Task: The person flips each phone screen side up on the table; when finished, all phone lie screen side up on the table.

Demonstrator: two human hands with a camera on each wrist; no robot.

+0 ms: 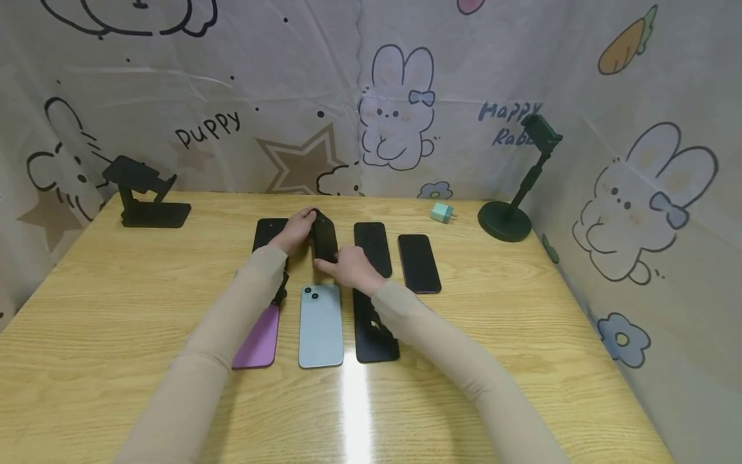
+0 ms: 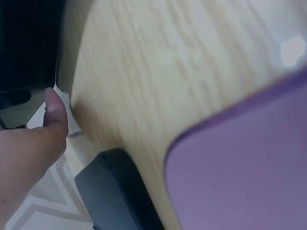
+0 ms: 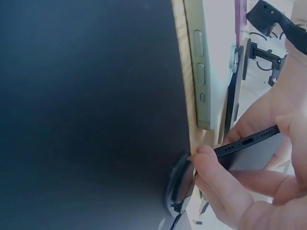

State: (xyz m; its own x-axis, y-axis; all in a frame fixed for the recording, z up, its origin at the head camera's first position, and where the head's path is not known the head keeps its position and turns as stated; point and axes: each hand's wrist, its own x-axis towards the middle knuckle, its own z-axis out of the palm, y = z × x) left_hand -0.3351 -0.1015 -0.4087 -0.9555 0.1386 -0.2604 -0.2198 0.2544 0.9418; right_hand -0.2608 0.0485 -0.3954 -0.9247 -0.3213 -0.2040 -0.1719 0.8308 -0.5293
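Note:
Both hands hold a black phone [image 1: 324, 237], tilted up on edge at the middle of the table. My left hand [image 1: 297, 230] grips its far left end, and my right hand [image 1: 350, 267] pinches its near right end. In the right wrist view the right hand's fingers [image 3: 225, 184] close on the phone's port edge [image 3: 247, 141]. A light blue phone [image 1: 321, 328] lies face down just in front. Under the left forearm are a purple phone [image 1: 259, 341] and a black phone [image 1: 270, 231]. Another black phone [image 1: 373, 248] lies beside the right hand.
A large black phone [image 1: 371, 338] lies partly under the right sleeve, and another dark phone [image 1: 420, 263] lies further right. A black folding stand [image 1: 152, 214] is at the back left. A pale green plug [image 1: 442, 212] and a dark green stand [image 1: 504, 222] are at the back right.

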